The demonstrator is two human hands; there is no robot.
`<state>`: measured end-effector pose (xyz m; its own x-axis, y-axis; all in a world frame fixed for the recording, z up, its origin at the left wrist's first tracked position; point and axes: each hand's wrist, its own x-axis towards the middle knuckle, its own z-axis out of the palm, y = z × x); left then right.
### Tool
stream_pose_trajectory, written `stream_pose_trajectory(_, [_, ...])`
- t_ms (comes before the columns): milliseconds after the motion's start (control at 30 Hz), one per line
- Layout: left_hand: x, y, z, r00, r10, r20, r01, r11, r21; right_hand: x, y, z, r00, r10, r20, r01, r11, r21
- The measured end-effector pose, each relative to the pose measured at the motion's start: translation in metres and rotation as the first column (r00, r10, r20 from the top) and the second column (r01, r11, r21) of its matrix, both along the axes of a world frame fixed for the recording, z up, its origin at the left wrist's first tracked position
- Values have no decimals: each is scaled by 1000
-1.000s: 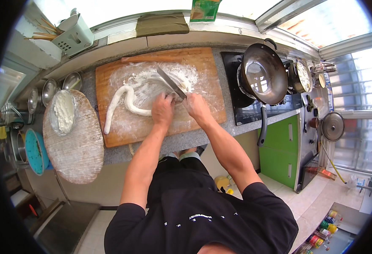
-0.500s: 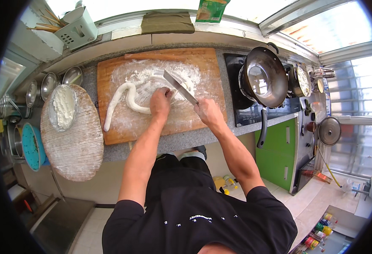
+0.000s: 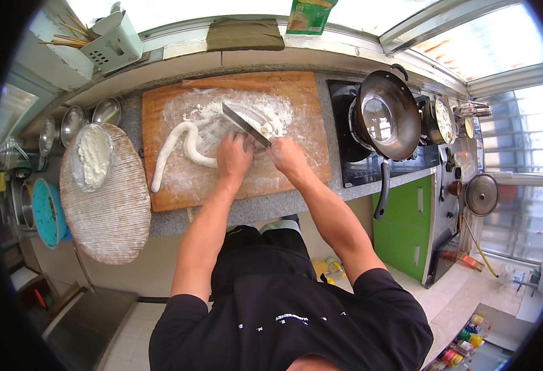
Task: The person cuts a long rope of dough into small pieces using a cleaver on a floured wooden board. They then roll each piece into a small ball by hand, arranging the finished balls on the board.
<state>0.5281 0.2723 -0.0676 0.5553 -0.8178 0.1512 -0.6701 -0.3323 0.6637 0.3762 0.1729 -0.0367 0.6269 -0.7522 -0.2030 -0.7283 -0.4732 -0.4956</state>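
A long rope of white dough (image 3: 189, 143) curves across a floured wooden board (image 3: 179, 196). My left hand (image 3: 234, 156) is closed over the right end of the rope, its fingers curled. Gripped in my right hand (image 3: 287, 154) is a kitchen knife (image 3: 247, 125), its broad blade slanting up and left just beyond my left fingertips. Small cut dough pieces (image 3: 271, 128) lie just right of the blade. Loose flour (image 3: 203, 111) covers the middle of the board. Whether the blade's edge touches the dough is hidden from me.
On the left are a round ridged tray (image 3: 107, 216) and a bowl of flour (image 3: 92, 157). A wok (image 3: 388, 114) sits on the black stove at right, its handle (image 3: 382, 191) jutting past the counter edge. A rolling pin (image 3: 228, 84) lies along the board's far edge.
My right hand and the knife have moved left, closer to my left hand. My left hand has shifted slightly. More cut pieces show right of the blade.
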Motion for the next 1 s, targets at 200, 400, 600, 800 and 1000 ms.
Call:
stream_pose_trajectory(200, [-3,20,-15,993,10,120,0,996,-88,9,-6,-1,952,-174,251,146,981,129])
stream_pose_trajectory(400, [9,10,-15,986,21,167,6,987,-161,-20,2,36,984,-78,162,63,994,94])
stream_pose_trajectory(600, [7,14,-24,982,20,189,7,990,-140,-30,9,51,993,16,118,-28,994,104])
stream_pose_trajectory(800, [7,14,-19,987,12,159,13,988,-156,-30,6,51,999,25,42,-30,994,108])
stream_pose_trajectory(1000, [9,14,-19,985,35,171,-8,988,-153,-15,8,59,996,48,-75,-38,991,126])
